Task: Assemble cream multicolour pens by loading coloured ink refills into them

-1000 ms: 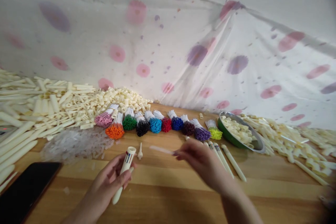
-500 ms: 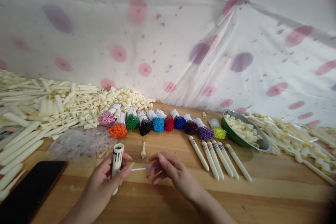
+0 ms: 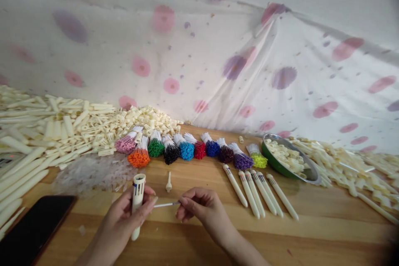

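My left hand is closed around an upright cream pen barrel with slots near its open top. A thin white refill stretches between my two hands; its left end meets my left thumb and fingertip. My right hand pinches the refill's other end between thumb and fingers. A small cream plug with a stem stands on the table just beyond the gap between my hands. Refill bundles lie in a row behind, among them orange, black and purple.
Several assembled pens lie to the right, before a green-sided bowl of cream parts. Cream parts pile up at the left, with clear small pieces and a black phone nearer. A patterned sheet hangs behind.
My right fingers have closed from a looser pose into a pinch on the refill's right end. The view has shifted slightly.
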`<state>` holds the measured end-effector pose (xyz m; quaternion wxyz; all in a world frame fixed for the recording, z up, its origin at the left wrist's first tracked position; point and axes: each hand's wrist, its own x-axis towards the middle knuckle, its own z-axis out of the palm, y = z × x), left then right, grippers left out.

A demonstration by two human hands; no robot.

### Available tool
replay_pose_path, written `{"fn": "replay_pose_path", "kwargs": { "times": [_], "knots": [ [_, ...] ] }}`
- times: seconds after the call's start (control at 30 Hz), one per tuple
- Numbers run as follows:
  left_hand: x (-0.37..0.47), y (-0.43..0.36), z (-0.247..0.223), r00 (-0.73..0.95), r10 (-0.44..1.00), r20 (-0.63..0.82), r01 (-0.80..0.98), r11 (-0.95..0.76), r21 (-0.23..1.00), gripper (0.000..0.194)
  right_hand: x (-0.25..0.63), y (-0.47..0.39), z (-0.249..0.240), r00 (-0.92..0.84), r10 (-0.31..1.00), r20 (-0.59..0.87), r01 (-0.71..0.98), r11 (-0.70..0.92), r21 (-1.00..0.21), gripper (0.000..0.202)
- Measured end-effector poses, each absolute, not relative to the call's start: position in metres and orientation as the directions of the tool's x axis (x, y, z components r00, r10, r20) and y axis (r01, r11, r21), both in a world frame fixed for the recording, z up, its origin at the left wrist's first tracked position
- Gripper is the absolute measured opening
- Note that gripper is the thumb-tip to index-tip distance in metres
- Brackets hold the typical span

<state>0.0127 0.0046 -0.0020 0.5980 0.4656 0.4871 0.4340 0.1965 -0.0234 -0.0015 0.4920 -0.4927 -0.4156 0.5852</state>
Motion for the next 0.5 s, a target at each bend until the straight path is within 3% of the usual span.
{"fn": "replay_pose_path", "kwargs": {
  "times": [0.17, 0.3, 0.4, 0.5],
  "knots": [
    [0.007, 0.004, -0.010, 0.236, 0.969, -0.071, 0.015, 0.070, 0.997, 0.028, 0.220, -0.023, 0.018, -0.018, 0.993, -0.114, -0.067, -0.115, -0.991, 0.033],
    [0.000, 0.009, -0.016, 0.382, 0.891, 0.245, 0.116, -0.309, 0.944, 0.012, 0.241, -0.037, 0.050, 0.098, 0.988, 0.120, 0.257, 0.092, -0.962, 0.024],
    [-0.002, 0.012, -0.016, 0.392, 0.808, 0.440, 0.160, -0.531, 0.832, 0.021, 0.240, -0.055, 0.069, 0.036, 0.930, 0.365, 0.546, 0.287, -0.787, 0.015],
    [-0.004, 0.016, -0.016, 0.396, 0.778, 0.488, 0.218, -0.596, 0.773, 0.029, 0.229, -0.072, 0.077, -0.136, 0.830, 0.541, 0.677, 0.476, -0.561, 0.010]
  ]
}}
